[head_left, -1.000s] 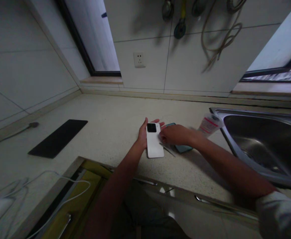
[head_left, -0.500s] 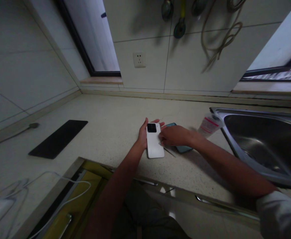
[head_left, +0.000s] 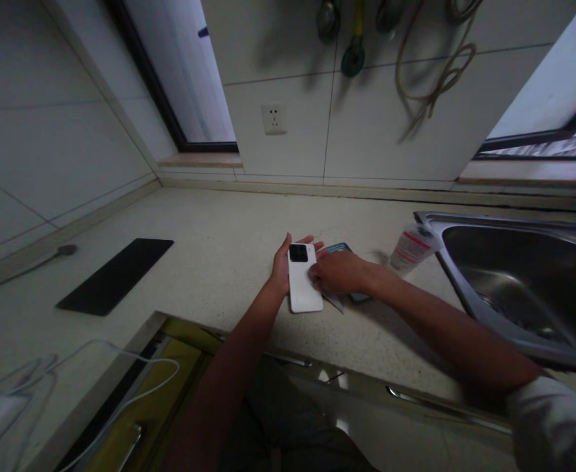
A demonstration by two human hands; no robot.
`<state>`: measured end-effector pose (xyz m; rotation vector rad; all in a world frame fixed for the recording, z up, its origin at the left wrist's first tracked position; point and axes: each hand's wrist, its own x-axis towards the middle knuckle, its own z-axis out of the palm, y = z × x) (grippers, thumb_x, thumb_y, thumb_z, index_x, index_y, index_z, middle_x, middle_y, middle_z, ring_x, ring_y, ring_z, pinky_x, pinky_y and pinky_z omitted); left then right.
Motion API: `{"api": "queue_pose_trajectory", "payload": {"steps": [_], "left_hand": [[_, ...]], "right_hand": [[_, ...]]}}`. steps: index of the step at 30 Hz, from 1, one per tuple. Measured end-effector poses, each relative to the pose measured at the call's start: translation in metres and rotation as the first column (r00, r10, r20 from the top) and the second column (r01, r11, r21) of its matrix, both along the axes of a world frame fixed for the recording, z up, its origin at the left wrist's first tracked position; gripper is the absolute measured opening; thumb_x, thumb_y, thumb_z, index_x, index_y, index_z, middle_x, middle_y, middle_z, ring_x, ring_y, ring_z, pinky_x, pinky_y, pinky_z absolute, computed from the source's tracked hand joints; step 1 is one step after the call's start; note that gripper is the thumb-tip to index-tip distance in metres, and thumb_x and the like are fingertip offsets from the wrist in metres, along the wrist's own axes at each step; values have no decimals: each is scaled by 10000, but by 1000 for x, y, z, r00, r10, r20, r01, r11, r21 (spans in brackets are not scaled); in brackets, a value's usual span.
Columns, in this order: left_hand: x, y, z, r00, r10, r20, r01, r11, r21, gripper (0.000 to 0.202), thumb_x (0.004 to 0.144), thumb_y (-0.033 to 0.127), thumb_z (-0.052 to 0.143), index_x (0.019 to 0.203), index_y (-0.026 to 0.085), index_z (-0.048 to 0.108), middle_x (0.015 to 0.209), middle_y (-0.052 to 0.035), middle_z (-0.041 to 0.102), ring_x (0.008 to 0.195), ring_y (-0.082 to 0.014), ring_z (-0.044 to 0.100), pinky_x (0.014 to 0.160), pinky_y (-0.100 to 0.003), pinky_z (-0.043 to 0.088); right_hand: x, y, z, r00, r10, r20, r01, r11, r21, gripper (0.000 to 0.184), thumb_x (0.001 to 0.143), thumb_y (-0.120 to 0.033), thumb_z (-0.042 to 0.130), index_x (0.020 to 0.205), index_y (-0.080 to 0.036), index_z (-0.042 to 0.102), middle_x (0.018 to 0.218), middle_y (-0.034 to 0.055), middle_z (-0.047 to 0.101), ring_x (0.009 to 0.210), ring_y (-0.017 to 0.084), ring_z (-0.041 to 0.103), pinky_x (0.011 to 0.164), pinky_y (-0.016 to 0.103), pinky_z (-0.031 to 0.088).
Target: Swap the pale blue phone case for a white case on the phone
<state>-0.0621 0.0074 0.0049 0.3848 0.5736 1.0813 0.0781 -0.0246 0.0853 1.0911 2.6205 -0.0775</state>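
Note:
A white smartphone lies back up in my left hand, its black camera block at the far end. My left thumb runs along the phone's left edge, and the fingertips show past its far right corner. Over the phone's right side, my right hand is closed with curled fingers against the back; whatever is between the fingertips is hidden. Partly under my right hand lies a teal case-like flat object on the counter. A thin pale strip sits beside the phone's lower right edge.
A clear plastic package with red print stands by the metal sink at right. On the left are a black flat panel and a white cable. A socket is on the wall behind the counter.
My right hand has slid slightly left across the phone's back. The left hand keeps its hold on the phone, and the whole view has shifted a little.

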Motion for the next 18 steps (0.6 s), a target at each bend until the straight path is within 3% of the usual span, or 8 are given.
{"api": "queue_pose_trajectory", "payload": {"steps": [8,18], "left_hand": [[0,0,0,1000,-5,-1,5,1000,2,595,930,587,465,1293,133,594,1222,-216,677,1170,-355,637,1042,-538,425],[1,-3,5,1000,-5,-15,4,1000,-13,579,938,557,464,1317,133,571,1225,-215,677,1169,-353,637,1033,-540,431]], "right_hand": [[-7,-5,-2,1000,5,-27,-4,1000,29,281,919,-282,544,1033,-136,754,954,188,756,852,296,707,649,319,453],[0,-14,18,1000,11,19,-11,1000,25,303,935,-313,552,1057,-111,741,1016,221,739,903,315,708,671,331,465]]}}
